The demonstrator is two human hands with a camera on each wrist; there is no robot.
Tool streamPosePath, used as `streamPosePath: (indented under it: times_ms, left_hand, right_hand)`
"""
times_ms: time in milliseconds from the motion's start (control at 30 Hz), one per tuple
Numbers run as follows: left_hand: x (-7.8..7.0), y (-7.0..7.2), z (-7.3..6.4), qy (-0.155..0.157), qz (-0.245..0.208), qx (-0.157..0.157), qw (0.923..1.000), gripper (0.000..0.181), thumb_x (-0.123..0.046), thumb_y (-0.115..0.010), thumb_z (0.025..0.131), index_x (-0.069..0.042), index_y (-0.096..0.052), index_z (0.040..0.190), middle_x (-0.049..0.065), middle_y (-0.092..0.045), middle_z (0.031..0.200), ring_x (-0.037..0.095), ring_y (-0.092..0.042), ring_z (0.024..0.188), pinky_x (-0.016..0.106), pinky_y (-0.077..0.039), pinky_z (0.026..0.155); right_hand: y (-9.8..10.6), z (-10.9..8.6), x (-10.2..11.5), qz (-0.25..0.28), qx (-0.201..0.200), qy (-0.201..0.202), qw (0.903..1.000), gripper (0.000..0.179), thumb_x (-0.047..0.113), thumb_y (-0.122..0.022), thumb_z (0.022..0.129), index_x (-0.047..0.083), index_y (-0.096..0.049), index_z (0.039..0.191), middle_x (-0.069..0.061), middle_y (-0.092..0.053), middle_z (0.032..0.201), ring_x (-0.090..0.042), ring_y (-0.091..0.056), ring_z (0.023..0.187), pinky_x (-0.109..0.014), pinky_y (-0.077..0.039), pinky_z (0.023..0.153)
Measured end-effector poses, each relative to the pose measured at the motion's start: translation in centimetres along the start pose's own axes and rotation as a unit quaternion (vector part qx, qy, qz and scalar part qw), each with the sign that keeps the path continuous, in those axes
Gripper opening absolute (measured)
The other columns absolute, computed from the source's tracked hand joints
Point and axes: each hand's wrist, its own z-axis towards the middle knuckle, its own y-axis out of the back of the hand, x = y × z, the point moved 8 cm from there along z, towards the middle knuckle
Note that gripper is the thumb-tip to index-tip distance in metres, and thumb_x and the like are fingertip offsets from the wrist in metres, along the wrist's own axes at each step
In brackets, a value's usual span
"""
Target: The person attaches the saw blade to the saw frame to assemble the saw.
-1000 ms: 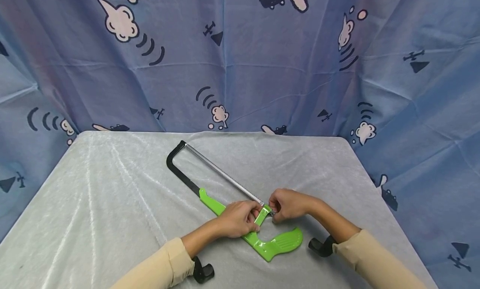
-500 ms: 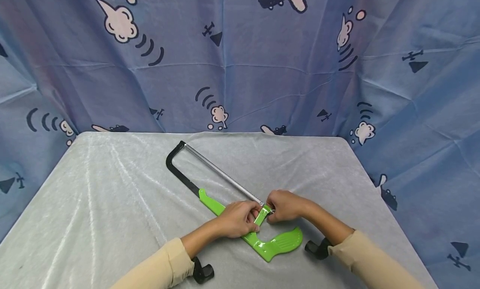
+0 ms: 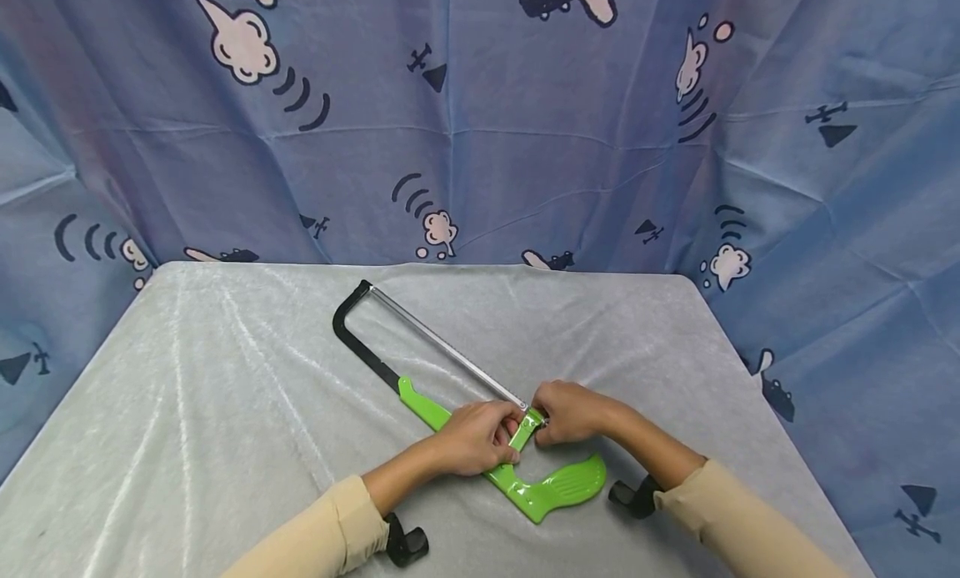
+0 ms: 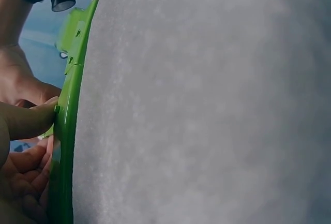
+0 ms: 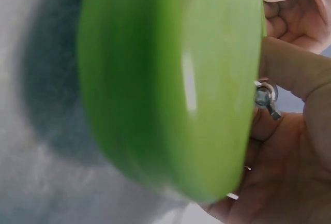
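A hacksaw (image 3: 424,409) with a lime-green handle and black front frame lies slantwise on the table, its silver blade (image 3: 450,350) facing the far side. My left hand (image 3: 474,440) pinches the green post at the blade's near end, with the thumb on top. Across from it, my right hand (image 3: 573,411) curls its fingers and thumb about the end of that post. A small metal wing nut (image 5: 265,99) shows between thumb and fingers in the right wrist view. The handle hides those fingertips there, so their exact contact cannot be seen.
Pale grey velvety cloth (image 3: 247,444) covers the table. A blue patterned curtain (image 3: 480,128) hangs behind it and along both sides. Black wrist-worn mounts (image 3: 407,545) sit below the sleeves, close to the cloth.
My right hand has shifted slightly left, closer to the green post, with its fingers reaching past the wing nut. My left hand and the hacksaw have stayed in place.
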Motion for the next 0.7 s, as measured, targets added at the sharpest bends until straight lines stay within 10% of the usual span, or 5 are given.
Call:
streamPosePath:
  times_ms: [267,700]
  left_hand:
    - [-0.1,0.0,0.0,-0.001,0.006,-0.003,1.0,0.032,-0.012,-0.083,0.078,-0.01,-0.063,0.104,-0.01,-0.059,0.08,-0.006,-0.054,0.07,0.019,-0.043,0.071]
    - [-0.1,0.0,-0.1,-0.002,-0.003,-0.005,1.0,0.033,-0.012,-0.083,0.078,-0.01,-0.064,0.105,-0.01,-0.06,0.082,-0.006,-0.054,0.07,0.019,-0.044,0.071]
  right_hand:
    - [0.7,-0.8,0.7,-0.075,-0.063,-0.014,0.9951,0.026,0.009,-0.078,0.073,0.014,-0.053,0.068,0.007,-0.044,0.061,-0.009,-0.039,0.056,-0.026,-0.032,0.051]
    - [1.6,-2.2,2.8,-0.242,-0.175,-0.024,0.9541,0.032,0.02,-0.086,0.065,0.013,-0.055,0.071,0.003,-0.051,0.063,-0.016,-0.049,0.057,-0.037,-0.043,0.05]
